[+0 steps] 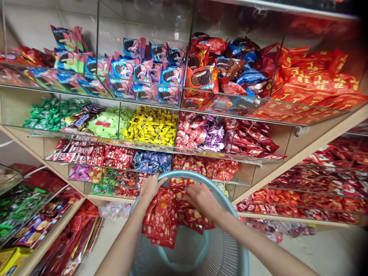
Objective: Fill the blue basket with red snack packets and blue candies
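Observation:
A blue-green plastic basket is tilted toward the shelves, with red candy packets printed with orange fruit inside it. At the basket's far left rim my left hand is closed round the edge. My right hand reaches into the basket, its curled fingers on the red packets; the fingertips are partly hidden and a little blurred. Just beyond the rim, a shelf compartment holds similar red packets. The basket's lower floor shows bare below the packets.
Tiered clear-walled shelves hold yellow-wrapped candies, blue-wrapped candies, cookie packs and red-orange packets. A wooden divider slants at right. Another shelf unit stands at lower left. Clear plastic bags lie under the shelves.

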The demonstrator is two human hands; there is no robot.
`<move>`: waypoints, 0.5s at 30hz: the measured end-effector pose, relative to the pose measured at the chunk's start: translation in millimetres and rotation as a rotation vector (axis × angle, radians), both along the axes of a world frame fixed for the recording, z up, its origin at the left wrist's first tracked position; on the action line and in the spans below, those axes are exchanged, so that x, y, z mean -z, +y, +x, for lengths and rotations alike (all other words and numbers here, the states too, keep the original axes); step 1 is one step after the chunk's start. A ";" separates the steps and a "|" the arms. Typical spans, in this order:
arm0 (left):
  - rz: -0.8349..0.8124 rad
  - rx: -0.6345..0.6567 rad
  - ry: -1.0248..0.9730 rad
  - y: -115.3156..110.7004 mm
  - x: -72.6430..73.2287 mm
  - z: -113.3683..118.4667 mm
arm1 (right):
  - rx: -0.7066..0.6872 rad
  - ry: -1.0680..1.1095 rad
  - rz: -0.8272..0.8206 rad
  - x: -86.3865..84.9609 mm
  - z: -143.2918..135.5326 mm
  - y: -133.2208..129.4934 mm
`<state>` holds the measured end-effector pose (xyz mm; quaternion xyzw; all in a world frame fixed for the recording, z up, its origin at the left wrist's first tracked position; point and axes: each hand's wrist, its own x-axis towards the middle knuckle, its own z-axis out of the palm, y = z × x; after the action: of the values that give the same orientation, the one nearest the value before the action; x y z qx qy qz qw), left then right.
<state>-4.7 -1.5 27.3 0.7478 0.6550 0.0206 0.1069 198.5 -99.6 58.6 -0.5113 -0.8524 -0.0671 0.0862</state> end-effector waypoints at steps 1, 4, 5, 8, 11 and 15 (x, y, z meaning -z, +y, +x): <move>-0.001 0.004 -0.006 -0.2 -0.3 -0.1 | 0.052 0.014 0.001 -5.9 10.2 17.4; -0.012 0.002 -0.014 -1.1 -2.0 -0.3 | 0.274 -0.039 -0.040 -9.4 42.6 72.6; -0.016 -0.003 -0.014 -1.5 -2.7 -0.3 | 0.324 -0.089 -0.078 -6.6 51.7 89.3; -0.019 -0.020 -0.014 -2.7 -4.4 -0.1 | 0.324 -0.175 -0.192 6.8 68.2 127.5; -0.016 -0.016 -0.018 -2.9 -4.8 0.0 | 0.280 -0.194 -0.240 18.2 70.1 147.0; -0.002 -0.016 -0.021 -2.4 -3.5 -0.4 | 0.257 -0.199 -0.239 24.2 66.8 154.0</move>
<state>-5.1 -3.9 30.9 0.7422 0.6597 0.0287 0.1147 265.3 54.4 34.4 -0.6132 -0.7865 -0.0259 -0.0688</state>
